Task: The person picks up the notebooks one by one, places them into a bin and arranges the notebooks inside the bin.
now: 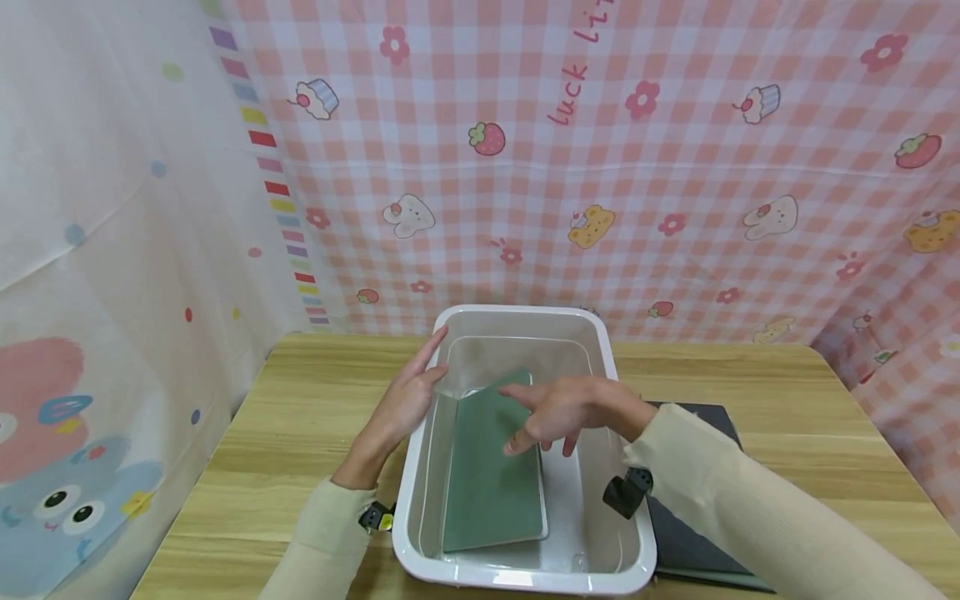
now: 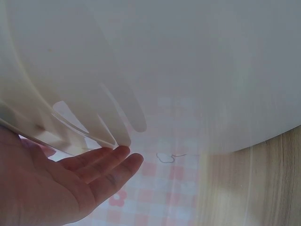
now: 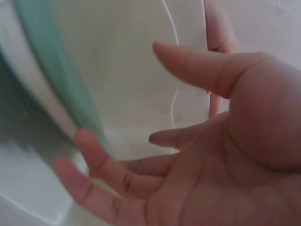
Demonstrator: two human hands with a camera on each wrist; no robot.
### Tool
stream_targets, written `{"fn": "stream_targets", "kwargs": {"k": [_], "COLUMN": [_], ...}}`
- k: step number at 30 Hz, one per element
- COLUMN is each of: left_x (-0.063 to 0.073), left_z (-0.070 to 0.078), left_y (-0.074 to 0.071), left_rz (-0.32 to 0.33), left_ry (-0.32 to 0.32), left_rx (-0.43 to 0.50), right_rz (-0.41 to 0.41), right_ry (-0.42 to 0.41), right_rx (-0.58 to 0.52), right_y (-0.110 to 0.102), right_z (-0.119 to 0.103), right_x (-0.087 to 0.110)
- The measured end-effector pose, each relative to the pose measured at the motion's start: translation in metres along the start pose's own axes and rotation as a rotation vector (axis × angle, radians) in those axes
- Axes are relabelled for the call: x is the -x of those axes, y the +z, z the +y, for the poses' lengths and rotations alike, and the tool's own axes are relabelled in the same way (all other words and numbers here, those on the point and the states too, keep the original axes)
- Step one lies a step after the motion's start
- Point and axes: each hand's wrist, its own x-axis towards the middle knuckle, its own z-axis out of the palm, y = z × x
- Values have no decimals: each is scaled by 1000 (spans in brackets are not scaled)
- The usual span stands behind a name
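A white plastic bin [image 1: 525, 577] stands on the table, with a green notebook [image 1: 487, 483] inside it, tilted toward the left wall. My left hand [image 1: 405, 400] is at the bin's left rim; in the left wrist view its straight fingers [image 2: 115, 176] lie against or close to the glossy outer wall. Over the notebook hovers my right hand [image 1: 558, 410], fingers spread and nothing held. The right wrist view shows its fingertips [image 3: 84, 139] near the notebook's edge [image 3: 51, 56], where white pages show between green covers; contact cannot be told.
To the bin's right lies a black flat book or folder [image 1: 693, 533], partly under my right forearm, with a green edge below it. The wooden table [image 1: 300, 417] meets a pink checked cloth [image 1: 525, 192] behind and a white printed curtain [image 1: 135, 250] at left.
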Motion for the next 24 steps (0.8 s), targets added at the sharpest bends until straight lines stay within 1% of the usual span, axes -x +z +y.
{"fn": "stream_targets", "kwargs": {"k": [6,12,17,24], "left_x": [0,0,1,2], "left_z": [0,1,3,2], "left_y": [-1,0,0,0], "left_rz": [-7,-3,-6,-11], "left_ry": [1,-6,-16,-18], "left_rx": [-6,-8,-20,-21], "right_rz": [42,77,76,25], "right_ry": [37,44,24,-56], "right_rx": [40,50,38,6], "right_y": [0,0,-2,-8], "right_z": [0,-2,-4,-3], "right_x": [2,5,10,17]}}
